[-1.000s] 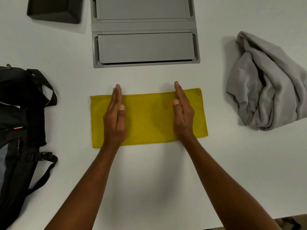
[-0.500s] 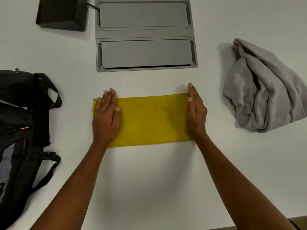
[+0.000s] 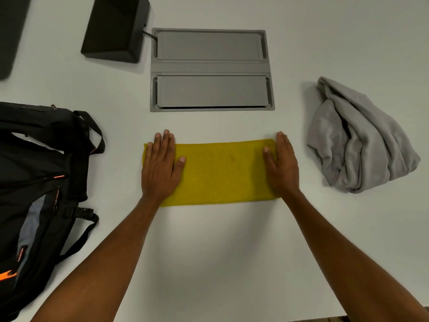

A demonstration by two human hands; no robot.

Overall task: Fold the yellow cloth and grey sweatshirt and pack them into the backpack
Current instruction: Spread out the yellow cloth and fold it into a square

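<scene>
The yellow cloth (image 3: 222,173) lies flat on the white table (image 3: 209,252) as a long folded rectangle. My left hand (image 3: 161,166) rests palm down on its left end, fingers together and reaching past the far edge. My right hand (image 3: 281,166) lies flat on its right end, covering that edge. Neither hand grips the cloth. The grey sweatshirt (image 3: 357,138) sits crumpled in a heap at the right, apart from both hands. The black backpack (image 3: 39,182) with orange trim lies at the left edge, with straps spilling toward the cloth.
A grey recessed cable hatch (image 3: 211,70) with two lids is set in the table just beyond the cloth. A black angular box (image 3: 116,29) stands at the back left, with a dark object (image 3: 9,31) at the far left corner. The table's near edge shows at bottom right.
Both hands slid outward from the cloth's middle to its two ends, pressing it flat. The cloth stayed in place; the view shifted slightly.
</scene>
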